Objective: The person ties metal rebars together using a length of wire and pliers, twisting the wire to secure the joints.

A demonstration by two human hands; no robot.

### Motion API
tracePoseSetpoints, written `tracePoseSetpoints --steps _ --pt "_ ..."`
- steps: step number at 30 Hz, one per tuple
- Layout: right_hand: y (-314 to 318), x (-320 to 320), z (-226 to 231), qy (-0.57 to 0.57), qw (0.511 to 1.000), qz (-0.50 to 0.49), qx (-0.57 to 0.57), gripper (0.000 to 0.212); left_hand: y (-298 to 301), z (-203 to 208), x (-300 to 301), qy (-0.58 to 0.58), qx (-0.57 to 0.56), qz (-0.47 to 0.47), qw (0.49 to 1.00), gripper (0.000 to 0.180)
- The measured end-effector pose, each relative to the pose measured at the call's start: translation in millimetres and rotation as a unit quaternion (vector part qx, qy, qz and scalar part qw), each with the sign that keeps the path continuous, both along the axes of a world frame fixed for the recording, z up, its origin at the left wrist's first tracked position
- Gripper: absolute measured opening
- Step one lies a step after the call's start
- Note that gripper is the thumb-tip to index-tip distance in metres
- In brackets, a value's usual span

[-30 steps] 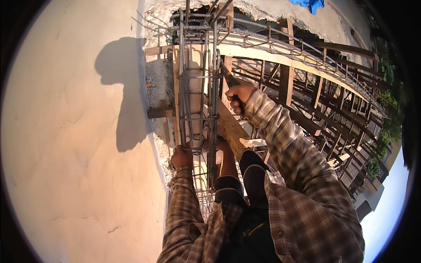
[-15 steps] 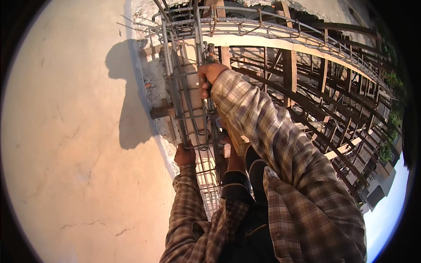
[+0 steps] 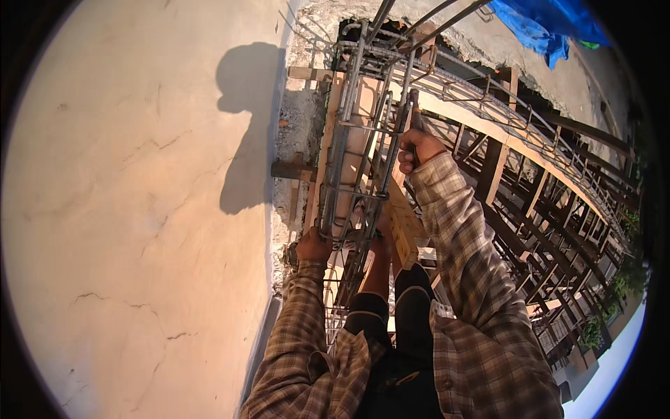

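A long cage of steel reinforcing bars (image 3: 333,181), tied with bent stirrups, runs up the middle of the view over boards. My left hand (image 3: 313,246) is closed around a bar at the cage's near left side. At its right side, farther up, my right hand (image 3: 421,149) is wrapped round a slim dark hand tool (image 3: 416,115) with an orange patch. The tool points away from me beside the bars, and its exact kind is hard to make out. My fingers partly hide it.
A cracked plaster wall (image 3: 139,209) fills the left. Another bar cage and a pale plank (image 3: 474,115) curve off to the right above timber scaffolding (image 3: 495,167). A board (image 3: 405,227) lies by my legs. A blue tarp (image 3: 544,28) hangs at the top right.
The view has shifted, so the cage and my right hand sit farther right and the tarp has come in. My right hand, with the tool, is now farther from the bars. My left hand keeps its grip.
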State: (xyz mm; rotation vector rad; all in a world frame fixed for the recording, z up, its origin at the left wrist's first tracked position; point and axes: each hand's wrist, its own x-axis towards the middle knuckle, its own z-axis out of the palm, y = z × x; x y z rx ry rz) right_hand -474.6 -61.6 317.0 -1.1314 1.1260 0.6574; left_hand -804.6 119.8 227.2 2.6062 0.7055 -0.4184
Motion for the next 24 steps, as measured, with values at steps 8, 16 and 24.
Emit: tracePoseSetpoints --steps 8,16,24 --pt "-59.2 18.9 20.2 0.044 0.978 -0.020 0.205 0.012 -2.8 -3.9 -0.3 0.011 0.008 0.029 0.999 0.039" --pt "2.8 34.4 53.7 -0.131 0.934 -0.288 -0.166 0.029 -2.9 -7.7 2.8 -0.001 0.042 -0.001 0.999 0.036" --pt "-21.5 18.0 40.6 -0.114 0.974 -0.073 0.179 0.050 -0.7 -11.5 -8.3 0.018 0.038 0.019 0.999 0.035"
